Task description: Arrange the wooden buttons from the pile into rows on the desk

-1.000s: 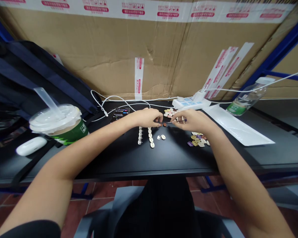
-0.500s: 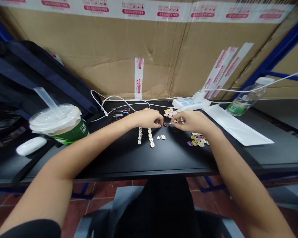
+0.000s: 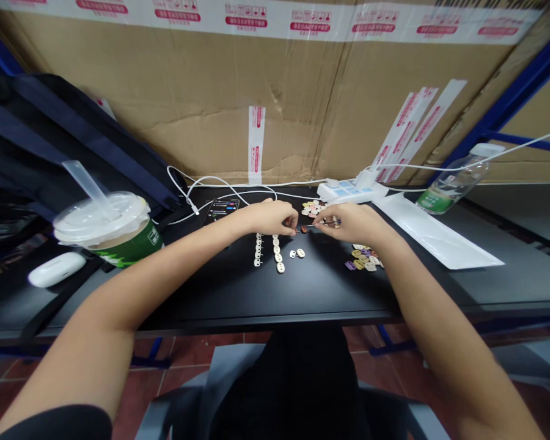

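Observation:
My right hand (image 3: 348,221) is closed around a thin metal tool (image 3: 316,225), its tip pointing left at a small brown button-like piece (image 3: 303,230). Just left of that piece, my left hand (image 3: 277,218) has thumb and finger pinched together; a tiny reddish bit shows at the fingertips, too small to name. Below the hands lie a cream oval piece (image 3: 300,253) and a small white padlock-shaped piece (image 3: 293,254). A column of cream oval pieces (image 3: 278,258) and a column of white pieces (image 3: 257,253) run beneath my left hand.
Mixed coloured pieces (image 3: 365,259) lie by my right forearm, with a pale pile (image 3: 312,208) behind the hands. Around them are a phone (image 3: 222,208), power strip (image 3: 348,190), white tray (image 3: 440,235), bottle (image 3: 453,183), lidded cup (image 3: 128,244) and white mouse (image 3: 57,270).
My left fingertips have shifted slightly down and left, widening the gap to the brown piece. The right hand and its tool have barely moved.

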Demonstrator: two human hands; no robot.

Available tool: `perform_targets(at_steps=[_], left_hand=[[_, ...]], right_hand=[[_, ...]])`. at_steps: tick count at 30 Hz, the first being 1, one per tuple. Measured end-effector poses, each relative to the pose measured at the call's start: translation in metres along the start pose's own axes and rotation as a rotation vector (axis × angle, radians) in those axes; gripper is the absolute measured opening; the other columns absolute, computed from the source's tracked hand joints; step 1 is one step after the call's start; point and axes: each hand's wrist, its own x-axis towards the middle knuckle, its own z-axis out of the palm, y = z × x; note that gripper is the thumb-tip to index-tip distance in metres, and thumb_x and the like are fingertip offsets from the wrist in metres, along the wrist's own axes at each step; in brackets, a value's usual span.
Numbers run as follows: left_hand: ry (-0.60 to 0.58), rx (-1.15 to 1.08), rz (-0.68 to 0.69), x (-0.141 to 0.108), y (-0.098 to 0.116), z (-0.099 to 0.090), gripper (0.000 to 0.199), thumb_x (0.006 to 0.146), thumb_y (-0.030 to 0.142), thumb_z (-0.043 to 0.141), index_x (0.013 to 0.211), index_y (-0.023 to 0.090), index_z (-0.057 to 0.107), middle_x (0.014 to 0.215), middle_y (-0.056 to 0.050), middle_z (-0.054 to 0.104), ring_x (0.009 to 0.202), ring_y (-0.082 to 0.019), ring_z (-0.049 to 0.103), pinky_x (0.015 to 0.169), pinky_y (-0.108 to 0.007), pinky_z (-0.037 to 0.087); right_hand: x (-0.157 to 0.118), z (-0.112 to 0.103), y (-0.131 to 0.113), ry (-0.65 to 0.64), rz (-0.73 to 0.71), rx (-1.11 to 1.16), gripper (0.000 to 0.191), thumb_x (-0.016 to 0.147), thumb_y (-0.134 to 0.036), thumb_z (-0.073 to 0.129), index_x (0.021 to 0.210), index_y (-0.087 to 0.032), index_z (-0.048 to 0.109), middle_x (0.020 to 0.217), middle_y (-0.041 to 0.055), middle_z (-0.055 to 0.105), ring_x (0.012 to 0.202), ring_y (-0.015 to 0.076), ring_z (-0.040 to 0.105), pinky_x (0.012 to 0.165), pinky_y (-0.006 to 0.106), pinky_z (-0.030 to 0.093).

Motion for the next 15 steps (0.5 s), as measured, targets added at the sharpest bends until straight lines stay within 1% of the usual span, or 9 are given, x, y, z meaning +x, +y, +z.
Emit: perform_targets(at_steps=[9, 15], left_hand=[[0.005, -0.009, -0.009, 0.0029, -0.0031, 0.0062, 0.018, 0.090, 0.029, 0.060, 0.100, 0.019, 0.071, 0.103, -0.005, 0.069, 0.093, -0.018, 0.061, 0.085, -0.032, 0.035], [0.014, -0.025, -0.002, 0.0021, -0.0027, 0.0059, 0.020, 0.089, 0.030, 0.060, 0.103, 0.020, 0.070, 0.103, -0.004, 0.070, 0.096, -0.019, 0.060, 0.087, -0.032, 0.035]], right_hand=[[0.0007, 0.0011, -0.0011, -0.011, -0.007, 0.020, 0.021, 0.089, -0.035, 0.057, 0.093, -0.032, 0.077, 0.095, -0.0034, 0.079, 0.084, 0.0196, 0.070, 0.058, 0.028, 0.039], [0.0013, 0.0021, 0.0001, -0.017, -0.026, 0.025, 0.021, 0.090, -0.035, 0.057, 0.095, -0.031, 0.077, 0.097, -0.0018, 0.078, 0.086, 0.0204, 0.070, 0.062, 0.027, 0.042]])
